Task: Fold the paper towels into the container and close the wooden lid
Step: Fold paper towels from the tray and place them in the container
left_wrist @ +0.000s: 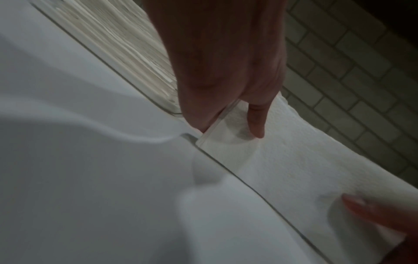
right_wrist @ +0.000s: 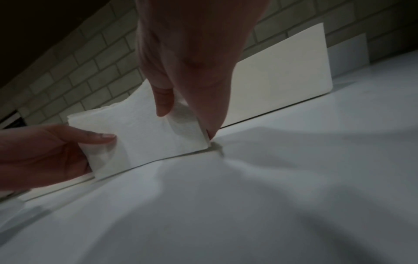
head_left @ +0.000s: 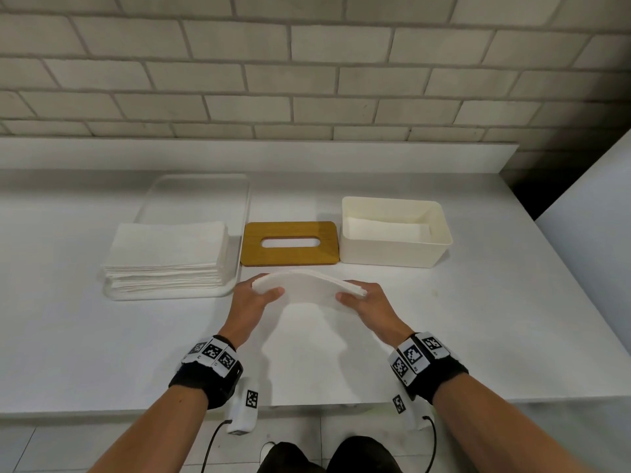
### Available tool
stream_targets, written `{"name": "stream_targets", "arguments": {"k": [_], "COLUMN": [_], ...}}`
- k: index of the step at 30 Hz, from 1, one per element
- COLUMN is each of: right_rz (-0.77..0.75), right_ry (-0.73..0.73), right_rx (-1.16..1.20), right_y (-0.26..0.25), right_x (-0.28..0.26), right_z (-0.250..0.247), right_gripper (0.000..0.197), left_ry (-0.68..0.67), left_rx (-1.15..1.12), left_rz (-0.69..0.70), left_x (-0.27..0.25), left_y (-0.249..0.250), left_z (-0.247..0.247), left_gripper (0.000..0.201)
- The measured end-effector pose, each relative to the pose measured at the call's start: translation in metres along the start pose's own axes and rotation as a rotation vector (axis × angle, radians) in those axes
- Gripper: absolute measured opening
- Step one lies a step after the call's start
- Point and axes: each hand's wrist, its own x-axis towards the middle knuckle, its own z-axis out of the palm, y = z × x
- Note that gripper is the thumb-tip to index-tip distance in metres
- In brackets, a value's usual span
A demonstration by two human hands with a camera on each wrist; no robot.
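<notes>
A folded wad of white paper towels [head_left: 309,288] stands on its long edge on the counter, bowed upward in the middle. My left hand [head_left: 254,297] pinches its left end [left_wrist: 228,141] between thumb and fingers. My right hand [head_left: 365,298] pinches its right end [right_wrist: 181,132] the same way. Behind the wad lies the wooden lid [head_left: 290,243] with an oval slot, flat on the counter. To its right stands the cream container [head_left: 392,249], open, with white towels lying in its bottom.
A tall stack of white paper towels [head_left: 167,254] sits on a clear tray [head_left: 239,213] at the left. A brick wall and a low ledge [head_left: 259,155] run along the back. The counter's front edge [head_left: 307,406] lies near my wrists.
</notes>
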Motion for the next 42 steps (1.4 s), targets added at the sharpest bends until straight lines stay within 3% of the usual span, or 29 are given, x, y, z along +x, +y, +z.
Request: {"name": "stream_targets", "arguments": {"k": [6, 11, 16, 22, 29, 33, 38, 42], "right_rz": [0.005, 0.007, -0.038, -0.025, -0.035, 0.014, -0.040, -0.108], "right_ry": [0.028, 0.043, 0.043, 0.082, 0.047, 0.084, 0.076, 0.071], "right_rx": [0.078, 0.033, 0.082, 0.053, 0.052, 0.049, 0.059, 0.049], "right_y": [-0.003, 0.001, -0.005, -0.002, -0.007, -0.002, -0.007, -0.007], "right_x": [0.001, 0.004, 0.006, 0.004, 0.006, 0.007, 0.003, 0.000], "right_z": [-0.002, -0.003, -0.005, -0.003, -0.002, -0.002, -0.002, -0.005], "right_gripper": [0.019, 0.013, 0.026, 0.016, 0.024, 0.015, 0.020, 0.033], "left_ry": [-0.019, -0.027, -0.030, -0.042, -0.029, -0.019, -0.026, -0.011], "left_rx": [0.023, 0.045, -0.001, 0.051, -0.005, -0.004, -0.028, 0.131], "left_rz": [0.034, 0.052, 0.084, 0.100, 0.082, 0.053, 0.147, 0.324], "left_x": [0.001, 0.001, 0.002, 0.002, 0.001, 0.000, -0.003, -0.005], "left_y": [0.002, 0.001, 0.006, 0.003, 0.000, -0.005, 0.001, -0.001], "left_z": [-0.004, 0.000, 0.000, 0.002, -0.001, 0.000, 0.000, 0.000], "left_gripper": [0.028, 0.018, 0.030, 0.022, 0.033, 0.024, 0.039, 0.046]}}
